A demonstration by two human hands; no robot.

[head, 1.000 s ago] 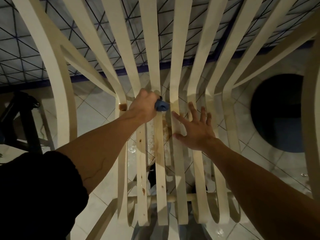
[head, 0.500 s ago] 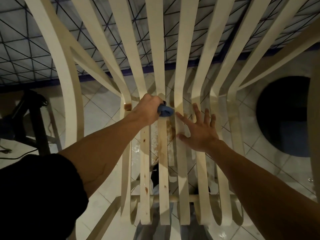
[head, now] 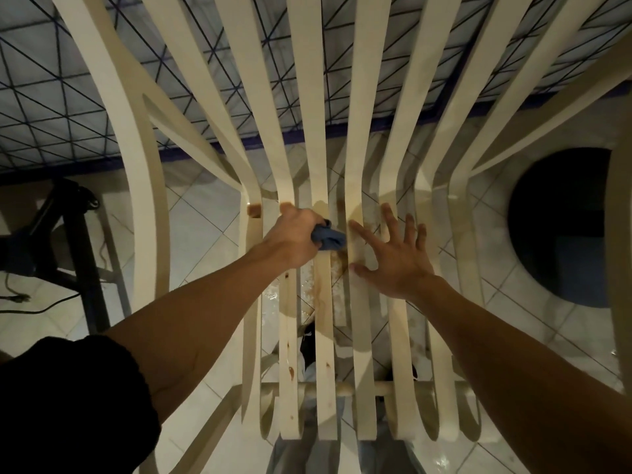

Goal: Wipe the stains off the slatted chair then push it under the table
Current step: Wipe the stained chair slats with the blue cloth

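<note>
The cream slatted chair (head: 362, 97) fills the view, its slats running from the backrest at the top down to the seat's front edge. My left hand (head: 294, 237) grips a bunched blue cloth (head: 328, 238) and presses it on a middle seat slat where the seat meets the back. My right hand (head: 396, 258) rests flat with spread fingers on the slats just to the right. Brown stains (head: 337, 265) mark the slats between and below my hands. A further brown spot (head: 253, 210) sits on a left slat.
A table with a blue-lined checked cloth (head: 51, 107) lies beyond the chair back. Its dark metal leg (head: 82, 254) and a cable (head: 20, 302) are at the left. A dark round object (head: 561, 227) sits on the tiled floor at the right. Wet patches show under the seat.
My left hand with the cloth has slid a little toward me and to the right along the slat. My right hand keeps its place on the slats.
</note>
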